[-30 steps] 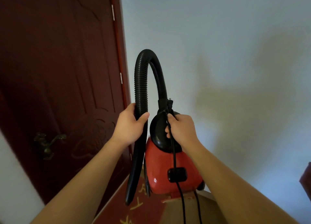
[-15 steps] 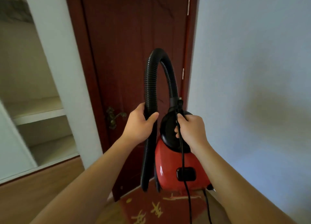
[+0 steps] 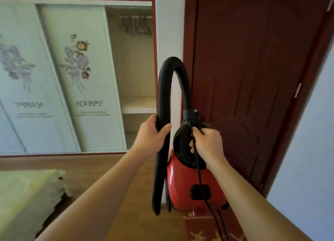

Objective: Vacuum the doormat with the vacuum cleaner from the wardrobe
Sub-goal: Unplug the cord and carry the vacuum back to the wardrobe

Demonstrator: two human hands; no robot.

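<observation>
View swings left since the last frame: door (image 3: 253, 78) now sits right of centre, and the wardrobe (image 3: 133, 68) shows left of it, sliding panel open. Your left hand (image 3: 151, 137) stays wrapped round the black hose (image 3: 163, 96), just left of the door frame. Your right hand (image 3: 207, 143) clenches the handle (image 3: 182, 146) of the red vacuum cleaner (image 3: 195, 182); it probably pins the cord (image 3: 199, 175) too, but that spot is blurry. You carry the vacuum in front of the door. Doormat (image 3: 202, 228) lies at the door's foot, below the vacuum.
</observation>
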